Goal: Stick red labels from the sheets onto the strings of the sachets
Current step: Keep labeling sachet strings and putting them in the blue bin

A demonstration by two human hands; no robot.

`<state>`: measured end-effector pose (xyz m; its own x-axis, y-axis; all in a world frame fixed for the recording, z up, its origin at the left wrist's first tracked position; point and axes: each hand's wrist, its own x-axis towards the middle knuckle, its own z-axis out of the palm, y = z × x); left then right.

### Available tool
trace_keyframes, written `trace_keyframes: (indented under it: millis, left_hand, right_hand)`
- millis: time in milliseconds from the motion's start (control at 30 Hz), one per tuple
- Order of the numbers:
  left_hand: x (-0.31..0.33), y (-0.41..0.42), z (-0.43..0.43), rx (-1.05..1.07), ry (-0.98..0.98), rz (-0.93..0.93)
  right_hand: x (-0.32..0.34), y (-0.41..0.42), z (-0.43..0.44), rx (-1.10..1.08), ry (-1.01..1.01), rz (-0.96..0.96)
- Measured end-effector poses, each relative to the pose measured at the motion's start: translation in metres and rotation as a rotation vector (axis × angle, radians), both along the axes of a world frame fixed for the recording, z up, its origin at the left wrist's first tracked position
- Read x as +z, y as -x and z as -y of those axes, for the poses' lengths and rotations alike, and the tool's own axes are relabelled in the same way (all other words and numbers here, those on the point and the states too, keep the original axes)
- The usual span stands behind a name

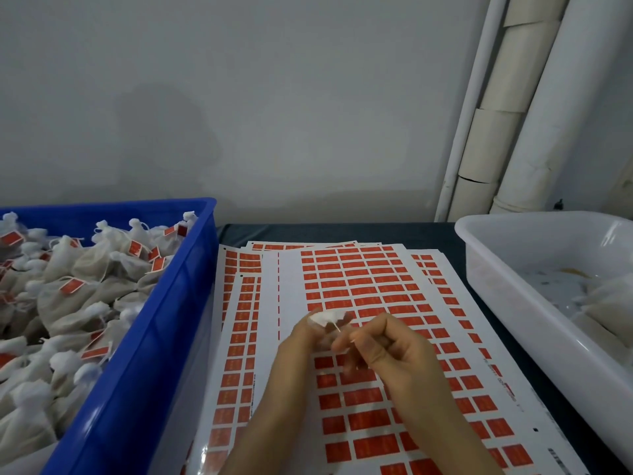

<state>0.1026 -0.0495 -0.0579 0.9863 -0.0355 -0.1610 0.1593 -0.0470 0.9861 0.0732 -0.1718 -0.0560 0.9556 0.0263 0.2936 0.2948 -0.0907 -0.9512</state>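
White sheets of red labels (356, 286) lie stacked on the dark table in the middle. Above them my left hand (301, 347) grips a small white sachet (325, 317) by its gathered top. My right hand (387, 347) is close beside it, fingers curled, pinching the sachet's thin string (337, 329) near the left fingertips. Motion blur hides whether a label is on the string.
A blue crate (164, 323) at the left is heaped with white sachets carrying red labels (72, 286). A white tub (507, 286) at the right holds a few sachets (606, 303). White pipes (534, 132) rise along the wall behind it.
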Motion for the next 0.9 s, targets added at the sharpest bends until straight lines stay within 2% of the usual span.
trace_keyframes:
  millis: [67, 100, 200, 267, 367, 433, 533, 633, 733, 833, 900]
  left_hand:
    - [0.002, -0.002, -0.005, 0.053, 0.231, -0.092]
    - [0.002, -0.003, -0.008, 0.064, 0.269, -0.104]
    - [-0.004, -0.007, -0.01, 0.074, 0.203, -0.008]
    - [-0.008, -0.006, -0.008, 0.091, 0.111, 0.03]
    - [-0.016, -0.003, -0.01, 0.034, -0.188, 0.141]
    - [-0.018, 0.0, -0.01, -0.064, -0.393, 0.25]
    - [-0.022, 0.001, -0.012, -0.144, -0.566, 0.308]
    - [-0.021, -0.002, -0.015, -0.052, -0.692, 0.448]
    - [-0.02, -0.004, -0.014, 0.144, -0.712, 0.598]
    - [-0.017, -0.003, -0.011, 0.37, -0.637, 0.548]
    - [-0.017, -0.002, -0.009, 0.406, -0.553, 0.432]
  right_hand:
    - [-0.001, -0.001, 0.0, -0.012, 0.057, -0.014]
    - [-0.001, -0.001, 0.0, -0.018, 0.088, -0.026]
    - [-0.005, -0.002, -0.001, -0.077, 0.202, -0.006]
    - [-0.009, -0.005, 0.001, -0.154, 0.33, 0.056]
    - [-0.017, -0.007, 0.005, -0.233, 0.537, 0.162]
    - [-0.02, -0.007, 0.004, -0.216, 0.633, 0.232]
    - [-0.024, -0.007, 0.004, -0.144, 0.742, 0.298]
    - [-0.025, -0.007, 0.004, -0.049, 0.727, 0.256]
    - [-0.026, -0.008, 0.003, -0.062, 0.702, 0.181]
    - [-0.026, -0.009, 0.0, -0.138, 0.715, 0.181]
    - [-0.026, -0.009, -0.003, -0.2, 0.729, 0.223]
